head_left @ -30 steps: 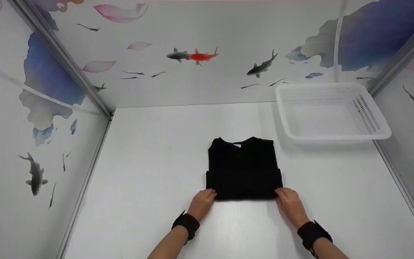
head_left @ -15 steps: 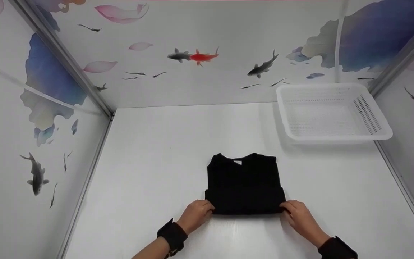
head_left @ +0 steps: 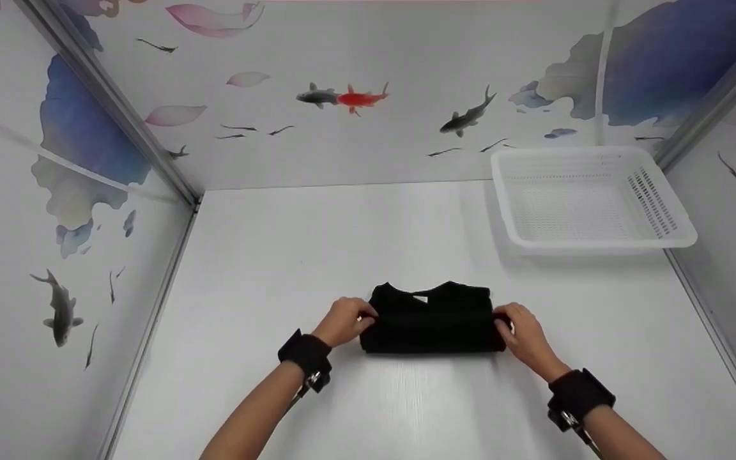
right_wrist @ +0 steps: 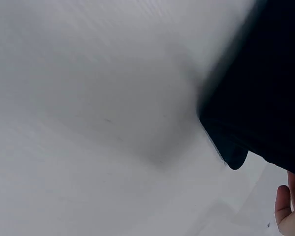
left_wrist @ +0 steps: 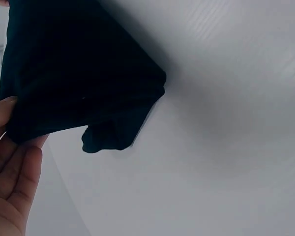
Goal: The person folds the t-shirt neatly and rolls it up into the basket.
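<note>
A black shirt, folded into a short wide bundle, lies on the white table with its neckline and a small white label at the far side. My left hand pinches the folded layer at its left end. At the right end, my right hand pinches the same layer between thumb and fingers. In the left wrist view the thumb and fingers of the left hand grip a raised corner of the dark cloth. Only part of the right hand shows in the right wrist view, beside the cloth.
A white perforated plastic basket stands at the back right of the white table. Panels printed with fish and petals enclose the table at the back and both sides. Each wrist wears a black strap.
The shirt was first drawn toward the person. Since then both hands have lifted its near folded edge and carried it away toward the neckline, so the bundle is shorter.
</note>
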`<action>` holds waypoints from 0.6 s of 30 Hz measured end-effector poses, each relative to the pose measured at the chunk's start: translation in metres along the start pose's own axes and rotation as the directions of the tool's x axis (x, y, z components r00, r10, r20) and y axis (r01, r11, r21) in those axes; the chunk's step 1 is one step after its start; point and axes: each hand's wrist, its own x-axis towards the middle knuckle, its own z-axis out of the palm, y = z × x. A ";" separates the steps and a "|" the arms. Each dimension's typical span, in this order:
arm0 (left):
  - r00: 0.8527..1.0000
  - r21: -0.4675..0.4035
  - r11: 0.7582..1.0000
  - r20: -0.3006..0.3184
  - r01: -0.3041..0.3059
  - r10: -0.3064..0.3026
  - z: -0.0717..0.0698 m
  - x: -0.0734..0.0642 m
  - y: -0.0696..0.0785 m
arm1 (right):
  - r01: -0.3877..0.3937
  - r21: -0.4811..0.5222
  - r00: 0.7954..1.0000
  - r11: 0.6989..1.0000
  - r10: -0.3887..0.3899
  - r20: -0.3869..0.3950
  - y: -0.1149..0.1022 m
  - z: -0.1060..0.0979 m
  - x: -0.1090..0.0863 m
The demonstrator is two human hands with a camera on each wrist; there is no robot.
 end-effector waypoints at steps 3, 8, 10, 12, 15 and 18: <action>0.998 -0.046 0.997 -0.011 0.060 -0.060 0.002 0.017 -0.012 | -0.097 0.025 0.994 0.995 0.095 0.062 0.007 0.007 0.018; 0.987 -0.130 0.980 -0.043 0.150 -0.156 0.016 0.034 -0.029 | -0.198 0.036 0.970 0.980 0.190 0.149 0.019 0.019 0.038; 0.977 -0.174 0.966 -0.060 0.190 -0.203 0.022 0.038 -0.033 | -0.219 0.041 0.963 0.975 0.209 0.170 0.024 0.023 0.043; 0.967 -0.208 0.952 -0.075 0.225 -0.244 0.027 0.041 -0.036 | -0.242 0.044 0.954 0.969 0.230 0.193 0.028 0.026 0.047; 0.955 -0.222 0.942 -0.100 0.252 -0.279 0.035 0.045 -0.041 | -0.290 0.054 0.934 0.955 0.270 0.235 0.031 0.030 0.053; 0.946 -0.204 0.939 -0.116 0.276 -0.303 0.041 0.047 -0.046 | -0.337 0.056 0.909 0.940 0.310 0.278 0.031 0.032 0.058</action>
